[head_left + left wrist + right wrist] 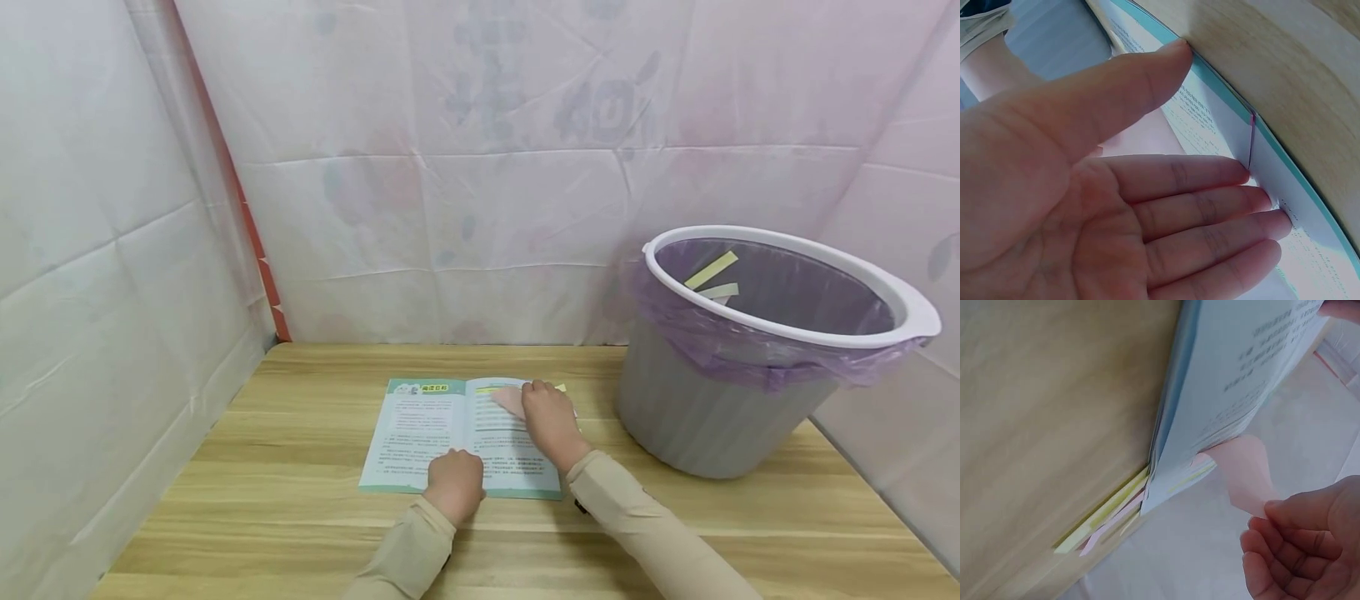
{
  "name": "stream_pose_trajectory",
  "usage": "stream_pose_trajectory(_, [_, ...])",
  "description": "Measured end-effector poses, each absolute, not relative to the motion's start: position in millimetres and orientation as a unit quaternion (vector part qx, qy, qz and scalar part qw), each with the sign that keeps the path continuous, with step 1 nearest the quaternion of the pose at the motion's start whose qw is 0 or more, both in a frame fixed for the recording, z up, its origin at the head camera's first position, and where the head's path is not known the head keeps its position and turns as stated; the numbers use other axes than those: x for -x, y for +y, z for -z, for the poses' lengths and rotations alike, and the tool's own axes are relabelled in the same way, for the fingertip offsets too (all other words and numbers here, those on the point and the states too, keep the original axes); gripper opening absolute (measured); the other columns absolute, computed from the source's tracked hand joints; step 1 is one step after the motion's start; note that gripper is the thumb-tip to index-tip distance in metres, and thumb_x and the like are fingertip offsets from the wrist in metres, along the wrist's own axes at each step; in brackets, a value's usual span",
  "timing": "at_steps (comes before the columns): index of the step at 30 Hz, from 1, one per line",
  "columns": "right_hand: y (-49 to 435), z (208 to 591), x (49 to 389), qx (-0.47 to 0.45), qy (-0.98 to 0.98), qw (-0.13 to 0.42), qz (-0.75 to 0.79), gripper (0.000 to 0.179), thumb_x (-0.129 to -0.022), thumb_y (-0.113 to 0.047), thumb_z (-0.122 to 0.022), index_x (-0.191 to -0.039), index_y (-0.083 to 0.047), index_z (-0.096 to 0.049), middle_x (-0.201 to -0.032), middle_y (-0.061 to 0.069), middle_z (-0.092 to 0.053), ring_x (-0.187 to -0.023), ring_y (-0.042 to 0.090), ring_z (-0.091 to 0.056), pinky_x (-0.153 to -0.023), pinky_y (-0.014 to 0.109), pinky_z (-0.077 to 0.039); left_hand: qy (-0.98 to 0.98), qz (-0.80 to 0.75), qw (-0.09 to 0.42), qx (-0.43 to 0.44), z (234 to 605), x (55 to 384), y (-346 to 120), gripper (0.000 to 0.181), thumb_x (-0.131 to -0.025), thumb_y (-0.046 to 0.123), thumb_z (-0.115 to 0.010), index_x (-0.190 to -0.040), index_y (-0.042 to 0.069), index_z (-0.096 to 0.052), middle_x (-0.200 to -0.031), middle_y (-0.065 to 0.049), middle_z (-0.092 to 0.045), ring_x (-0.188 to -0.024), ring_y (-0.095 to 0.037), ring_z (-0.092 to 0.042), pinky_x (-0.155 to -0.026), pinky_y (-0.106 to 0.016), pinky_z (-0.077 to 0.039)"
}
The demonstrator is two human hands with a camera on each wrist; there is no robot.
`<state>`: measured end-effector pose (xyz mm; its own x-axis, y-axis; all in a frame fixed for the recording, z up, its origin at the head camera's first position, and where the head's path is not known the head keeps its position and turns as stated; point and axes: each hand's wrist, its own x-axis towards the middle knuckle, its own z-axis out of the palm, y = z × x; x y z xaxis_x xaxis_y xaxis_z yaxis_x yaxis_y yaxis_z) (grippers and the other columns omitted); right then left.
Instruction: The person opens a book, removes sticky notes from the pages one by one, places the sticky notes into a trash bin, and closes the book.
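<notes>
An open booklet (420,454) with green-edged printed pages lies flat on the wooden table. My right hand (552,423) is over its right page, pinching the end of a pink sticky strip (1249,475) between thumb and fingers. The strip bends up from the page, its other end still against the paper. Yellow and pink paper tabs (1100,519) stick out from the booklet's edge. At the bottom of the spread, my left hand (1166,212) rests near the center fold with its fingers straight and holds nothing.
A grey bin (697,417) with a white rim and purple liner stands at the right of the table (247,492). Inside it lean a yellow strip (711,271) and a pale strip (722,291). Sheeting (450,208) hangs behind and at both sides.
</notes>
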<state>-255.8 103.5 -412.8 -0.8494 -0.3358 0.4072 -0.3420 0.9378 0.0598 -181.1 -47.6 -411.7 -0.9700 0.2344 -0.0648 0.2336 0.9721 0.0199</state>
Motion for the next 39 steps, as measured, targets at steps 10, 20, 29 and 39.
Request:
stream_pose_trajectory(10, [117,406,260,-0.152,-0.958,0.241,-0.014,0.015,-0.079,0.007,-0.071,-0.092,0.009,-0.065,-0.081,0.016,-0.064,-0.071,0.026,-0.063,-0.061,0.032,-0.055,0.992,-0.007,0.036,-0.117,411,181,-47,0.029,-0.077,0.031,-0.080,-0.082,0.003,-0.073,-0.075,-0.009,-0.067,-0.077,-0.025,-0.068,-0.061,-0.037,-0.057])
stream_pose_trajectory(20, [127,399,259,-0.145,-0.951,0.269,-0.052,0.007,-0.083,0.006,-0.067,-0.080,0.007,-0.061,-0.071,0.014,-0.058,-0.062,0.028,-0.061,-0.053,0.036,-0.053,0.992,-0.007,0.038,-0.116,410,179,-47,0.029,-0.078,0.031,-0.080,-0.081,0.003,-0.072,-0.073,-0.009,-0.066,-0.075,-0.024,-0.068,-0.060,-0.037,-0.057])
stream_pose_trajectory(29, [140,357,242,-0.218,-0.885,0.396,-0.112,0.009,-0.080,0.011,-0.067,-0.083,0.005,-0.061,-0.074,0.014,-0.059,-0.064,0.029,-0.059,-0.052,0.037,-0.052,0.992,-0.012,0.040,-0.117,408,178,-47,0.028,-0.078,0.030,-0.079,-0.081,0.003,-0.072,-0.075,-0.008,-0.067,-0.080,-0.024,-0.068,-0.062,-0.037,-0.057])
stream_pose_trajectory(39, [177,259,188,-0.264,-0.745,0.591,-0.163,0.010,-0.086,0.009,-0.060,-0.096,0.009,-0.061,-0.085,0.024,-0.058,-0.077,0.042,-0.054,-0.066,0.050,-0.045,0.992,-0.016,0.039,-0.118,409,179,-48,0.028,-0.078,0.029,-0.079,-0.081,0.003,-0.072,-0.073,-0.009,-0.066,-0.076,-0.024,-0.067,-0.061,-0.037,-0.057])
